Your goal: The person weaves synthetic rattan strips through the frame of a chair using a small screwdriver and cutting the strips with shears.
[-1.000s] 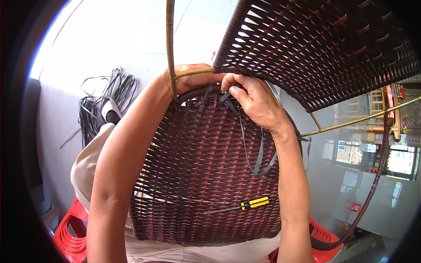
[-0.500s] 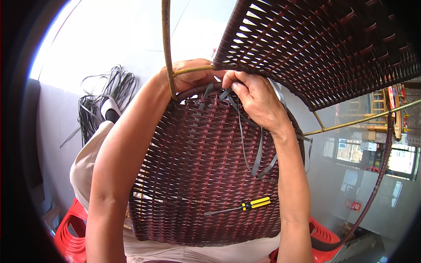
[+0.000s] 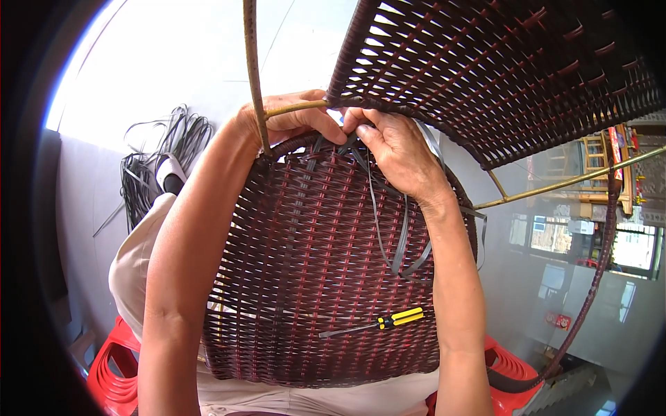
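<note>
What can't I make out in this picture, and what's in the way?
All in the head view:
Left hand: some fingers hidden, partly by the upper woven panel.
Dark strips: partly hidden by the right forearm.
Whether the right hand grips one: the hand itself covers the spot.
Upper woven panel: cut off by the picture's top edge.

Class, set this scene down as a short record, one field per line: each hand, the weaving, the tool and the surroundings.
Left hand: at the lower woven panel's far rim; grip unclear
Right hand: thumb and fingertips beside the left hand, at the grey strips; grip unclear
Lower woven panel: dark brown and red
Upper woven panel: dark, at upper right
Screwdriver: yellow-and-black handle, lying on the lower panel
Floor, left: bundle of dark strips
</note>
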Motion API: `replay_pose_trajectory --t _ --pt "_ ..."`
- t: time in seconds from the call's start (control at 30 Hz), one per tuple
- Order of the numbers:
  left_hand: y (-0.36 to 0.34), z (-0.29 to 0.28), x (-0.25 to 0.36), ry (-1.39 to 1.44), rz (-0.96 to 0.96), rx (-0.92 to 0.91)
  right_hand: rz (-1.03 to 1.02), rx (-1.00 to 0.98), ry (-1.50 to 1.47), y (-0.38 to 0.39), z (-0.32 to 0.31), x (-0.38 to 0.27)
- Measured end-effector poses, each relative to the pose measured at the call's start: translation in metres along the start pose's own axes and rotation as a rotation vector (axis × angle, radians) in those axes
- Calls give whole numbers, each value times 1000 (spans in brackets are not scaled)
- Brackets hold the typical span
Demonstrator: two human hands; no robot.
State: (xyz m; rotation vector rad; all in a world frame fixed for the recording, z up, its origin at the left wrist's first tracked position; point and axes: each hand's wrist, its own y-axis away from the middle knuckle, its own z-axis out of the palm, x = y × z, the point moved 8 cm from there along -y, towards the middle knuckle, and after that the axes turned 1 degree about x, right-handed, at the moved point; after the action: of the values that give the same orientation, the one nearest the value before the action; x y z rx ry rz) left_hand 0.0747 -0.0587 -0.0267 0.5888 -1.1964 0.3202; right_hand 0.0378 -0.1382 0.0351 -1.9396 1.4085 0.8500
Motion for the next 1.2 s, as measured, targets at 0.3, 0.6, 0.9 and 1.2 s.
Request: replay_pose_trajectory --t 0.3,0.6,0.9,1.2 --pt "-4 2 3 -58 28 32 -60 -4 31 -1 4 3" --pt "-3 0 2 -18 1 55 -28 -12 68 -3 6 9" --pt "-8 0 -3 53 47 31 13 16 -72 -1 6 9" --pt "-6 5 3 56 59 30 11 29 -99 0 3 8"
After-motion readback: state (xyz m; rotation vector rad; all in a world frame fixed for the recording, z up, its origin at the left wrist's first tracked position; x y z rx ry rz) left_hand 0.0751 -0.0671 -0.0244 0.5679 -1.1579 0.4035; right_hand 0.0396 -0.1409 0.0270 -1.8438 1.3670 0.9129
